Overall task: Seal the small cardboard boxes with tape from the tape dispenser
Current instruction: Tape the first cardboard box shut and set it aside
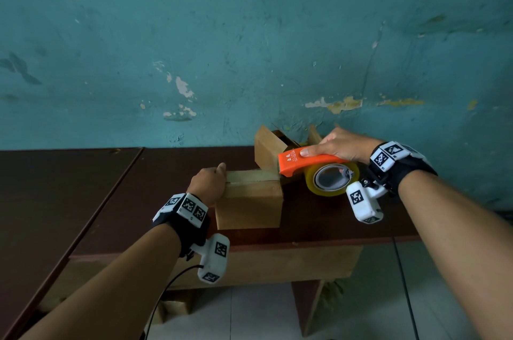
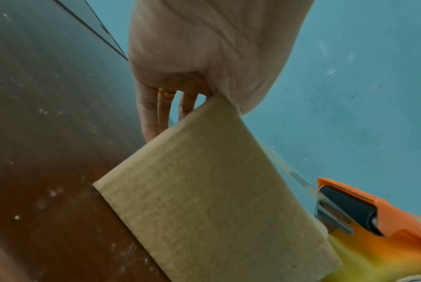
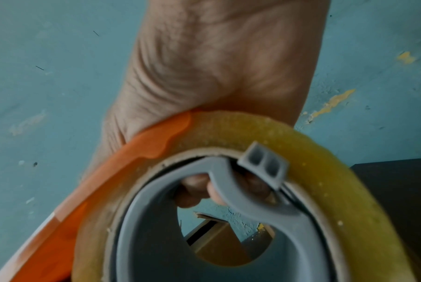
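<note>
A small closed cardboard box (image 1: 249, 200) (image 2: 216, 190) sits on the dark brown table (image 1: 155, 173). My left hand (image 1: 208, 182) (image 2: 204, 47) holds its left end, thumb over the top edge and fingers down the side. My right hand (image 1: 341, 145) (image 3: 216, 66) grips the orange tape dispenser (image 1: 305, 163) (image 2: 373, 209) (image 3: 132, 162) from above, fingers curled into its grey core. A yellowish tape roll (image 1: 331, 178) (image 3: 313, 152) is loaded in it. The dispenser's front end meets the right end of the box top, at the flap seam.
A second cardboard box (image 1: 268, 150) (image 3: 219, 240) with open flaps stands against the teal wall (image 1: 249, 48), just behind the dispenser. Another tabletop (image 1: 55, 187) adjoins at the left. The table's front edge (image 1: 305, 245) is near; more cardboard (image 1: 172, 309) lies on the floor beneath.
</note>
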Action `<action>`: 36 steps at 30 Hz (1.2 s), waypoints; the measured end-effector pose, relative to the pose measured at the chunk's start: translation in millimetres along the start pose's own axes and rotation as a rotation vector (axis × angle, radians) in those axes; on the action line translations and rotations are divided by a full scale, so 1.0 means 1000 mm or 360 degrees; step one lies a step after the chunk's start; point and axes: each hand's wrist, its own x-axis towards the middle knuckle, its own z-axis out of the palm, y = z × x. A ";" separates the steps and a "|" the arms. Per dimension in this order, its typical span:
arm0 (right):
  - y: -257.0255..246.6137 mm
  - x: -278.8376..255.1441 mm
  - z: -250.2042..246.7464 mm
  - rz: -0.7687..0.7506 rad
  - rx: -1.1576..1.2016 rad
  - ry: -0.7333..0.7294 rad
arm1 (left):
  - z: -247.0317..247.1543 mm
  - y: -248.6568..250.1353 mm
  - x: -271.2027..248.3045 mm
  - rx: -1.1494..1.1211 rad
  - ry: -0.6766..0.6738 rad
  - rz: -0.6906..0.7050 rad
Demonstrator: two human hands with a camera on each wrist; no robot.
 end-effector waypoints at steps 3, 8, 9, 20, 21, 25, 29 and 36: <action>0.003 -0.002 -0.001 -0.0004 0.0007 -0.0032 | 0.000 0.002 -0.001 0.0000 0.0008 -0.0002; 0.010 -0.002 -0.002 0.0021 -0.0001 -0.0047 | 0.000 0.003 -0.002 0.0007 0.0013 0.0017; 0.010 -0.001 -0.001 0.0028 0.0001 -0.0052 | -0.001 0.003 -0.003 0.0008 0.0010 0.0015; 0.029 -0.004 -0.003 0.0098 0.0053 -0.0005 | -0.002 0.006 -0.004 0.0044 0.0020 -0.0015; 0.030 -0.004 -0.004 0.0110 0.0057 -0.0008 | -0.001 0.006 -0.005 0.0052 0.0027 -0.0014; 0.035 -0.007 -0.006 0.0098 0.0065 -0.0042 | -0.001 0.007 -0.007 0.0083 0.0064 0.0007; 0.041 -0.013 -0.005 0.0108 0.0083 -0.0056 | -0.001 0.008 -0.007 0.0091 0.0055 0.0028; 0.051 -0.015 -0.003 0.0109 0.0122 -0.0045 | -0.001 0.007 -0.007 0.0069 0.0047 0.0018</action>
